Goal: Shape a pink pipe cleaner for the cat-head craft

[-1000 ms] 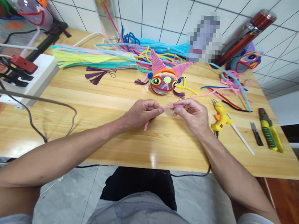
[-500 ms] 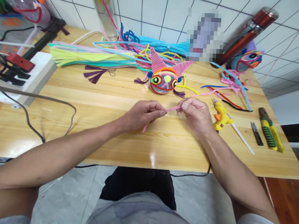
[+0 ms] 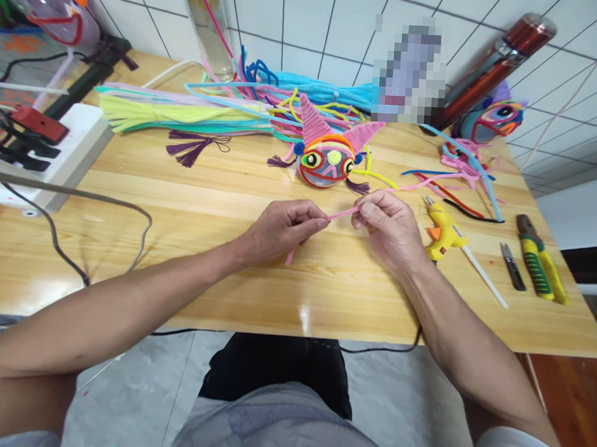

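A pink pipe cleaner [image 3: 343,213] is stretched between my two hands above the front half of the table. My left hand [image 3: 289,228] pinches it between thumb and fingers, and one end hangs below that hand. The fingertips of my right hand [image 3: 389,226] grip it further along. Just beyond my hands stands a round mask-like figure [image 3: 326,161] with pink horns, ringed eyes, a red mouth outline and purple tassels at its sides. To the right of my right hand lies a yellow hot glue gun [image 3: 445,232] with a white glue stick in its back.
Bundles of coloured pipe cleaners [image 3: 184,114] lie along the tiled wall, with a purple tassel [image 3: 195,148] in front. At right are small snips [image 3: 513,268], pliers [image 3: 539,263], cut scraps [image 3: 464,169] and a second figure [image 3: 497,120]. A power strip [image 3: 64,164] with cables sits left.
My hands have drawn slightly apart, so a little more of the pink pipe cleaner shows between them. Everything else stays in place.
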Available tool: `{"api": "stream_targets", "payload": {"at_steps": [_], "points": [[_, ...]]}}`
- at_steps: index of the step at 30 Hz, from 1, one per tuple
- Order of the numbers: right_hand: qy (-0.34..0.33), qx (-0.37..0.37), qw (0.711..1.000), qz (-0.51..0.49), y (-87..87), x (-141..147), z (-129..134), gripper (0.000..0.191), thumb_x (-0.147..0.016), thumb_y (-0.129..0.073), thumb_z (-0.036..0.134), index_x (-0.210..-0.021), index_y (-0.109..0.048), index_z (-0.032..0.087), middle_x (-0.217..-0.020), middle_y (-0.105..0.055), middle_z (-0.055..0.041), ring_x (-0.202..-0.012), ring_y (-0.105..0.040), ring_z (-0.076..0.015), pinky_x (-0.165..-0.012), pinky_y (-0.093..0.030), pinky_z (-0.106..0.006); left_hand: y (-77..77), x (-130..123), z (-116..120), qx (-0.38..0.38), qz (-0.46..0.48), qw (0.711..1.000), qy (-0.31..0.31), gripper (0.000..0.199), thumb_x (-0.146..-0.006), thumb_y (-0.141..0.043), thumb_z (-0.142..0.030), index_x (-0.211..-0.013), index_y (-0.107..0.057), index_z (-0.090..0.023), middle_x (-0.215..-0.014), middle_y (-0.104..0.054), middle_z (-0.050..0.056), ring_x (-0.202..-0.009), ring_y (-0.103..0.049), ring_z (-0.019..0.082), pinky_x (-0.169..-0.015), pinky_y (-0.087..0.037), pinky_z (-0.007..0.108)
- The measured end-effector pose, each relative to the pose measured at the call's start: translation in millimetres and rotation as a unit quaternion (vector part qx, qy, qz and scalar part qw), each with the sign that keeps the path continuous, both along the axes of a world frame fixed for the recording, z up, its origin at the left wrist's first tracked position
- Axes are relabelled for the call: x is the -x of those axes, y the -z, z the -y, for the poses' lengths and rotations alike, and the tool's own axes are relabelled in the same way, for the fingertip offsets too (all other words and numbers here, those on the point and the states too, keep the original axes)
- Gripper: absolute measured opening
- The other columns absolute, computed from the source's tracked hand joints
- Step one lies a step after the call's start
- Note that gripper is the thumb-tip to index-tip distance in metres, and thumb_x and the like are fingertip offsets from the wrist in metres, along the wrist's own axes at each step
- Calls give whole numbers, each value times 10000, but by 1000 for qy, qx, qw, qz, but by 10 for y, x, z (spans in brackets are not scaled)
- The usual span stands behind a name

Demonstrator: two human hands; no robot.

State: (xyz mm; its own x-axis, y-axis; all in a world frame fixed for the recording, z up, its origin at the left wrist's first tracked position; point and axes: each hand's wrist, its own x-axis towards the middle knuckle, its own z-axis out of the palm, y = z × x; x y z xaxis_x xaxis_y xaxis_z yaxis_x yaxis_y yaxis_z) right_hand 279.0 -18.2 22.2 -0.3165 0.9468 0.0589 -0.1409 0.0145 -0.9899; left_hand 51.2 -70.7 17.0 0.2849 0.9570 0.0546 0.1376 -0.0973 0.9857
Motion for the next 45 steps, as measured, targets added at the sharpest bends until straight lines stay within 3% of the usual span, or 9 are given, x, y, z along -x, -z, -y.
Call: {"api": "stream_targets", "payload": {"at_steps": [9,16,23,28,35,40,45], "points": [[-26,67,997,-5,-60,-55,-10,410,-699,-981,491,-653,-676,222,-609,-614,25,-553,-516,-119,-579,-434,-278,3,-3,3,-10,-10,1000,19,203,-1013,-660,-350,-942,-729,-172,-555,-530,-88,-359,-478,53,-396,-367,183],[-48,64,997,-24,-22,-21,-3,499,-641,-1027,545,-984,-817,250,-776,-702,23,-635,-570,-118,-639,-494,-274,-25,-10,-1,-19,-21,999,-35,240,-993,-675,-389,-912,-724,-169,-572,-552,-68,-440,-502,70,-439,-376,190],[-51,36,998,16,54,23,32,447,-718,-981,559,-1006,-839,249,-819,-766,4,-680,-629,-134,-719,-558,-297,-8,-24,-11,-20,-24,999,-44,230,-987,-680,-386,-920,-728,-171,-565,-559,-67,-449,-508,78,-445,-389,194],[-41,19,999,24,90,15,31,404,-798,-913,605,-916,-822,230,-846,-792,-22,-698,-674,-143,-719,-567,-296,57,-37,12,-3,-8,1000,-3,212,-1006,-678,-375,-1052,-750,-181,-525,-536,-94,-356,-468,72,-395,-367,200],[-11,21,1000,4,56,45,34,403,-794,-918,592,-853,-766,224,-706,-717,17,-633,-655,-127,-657,-539,-259,80,-51,51,-71,-43,997,10,348,-1009,-691,-363,-1300,-756,-184,-519,-500,-111,-417,-449,70,-495,-376,212],[11,15,1000,-3,30,43,23,396,-806,-909,585,-839,-737,230,-685,-678,28,-596,-618,-114,-616,-521,-250,97,-48,43,-124,-79,989,1,265,-980,-722,-353,-1163,-814,-186,-590,-525,-83,-547,-404,79,-552,-347,221],[19,19,1000,7,19,45,23,418,-787,-909,611,-841,-722,241,-718,-664,25,-598,-607,-123,-606,-533,-270,108,-56,42,-135,-56,989,14,199,-971,-731,-348,-1063,-813,-191,-607,-531,-77,-557,-381,79,-554,-346,220]]}}
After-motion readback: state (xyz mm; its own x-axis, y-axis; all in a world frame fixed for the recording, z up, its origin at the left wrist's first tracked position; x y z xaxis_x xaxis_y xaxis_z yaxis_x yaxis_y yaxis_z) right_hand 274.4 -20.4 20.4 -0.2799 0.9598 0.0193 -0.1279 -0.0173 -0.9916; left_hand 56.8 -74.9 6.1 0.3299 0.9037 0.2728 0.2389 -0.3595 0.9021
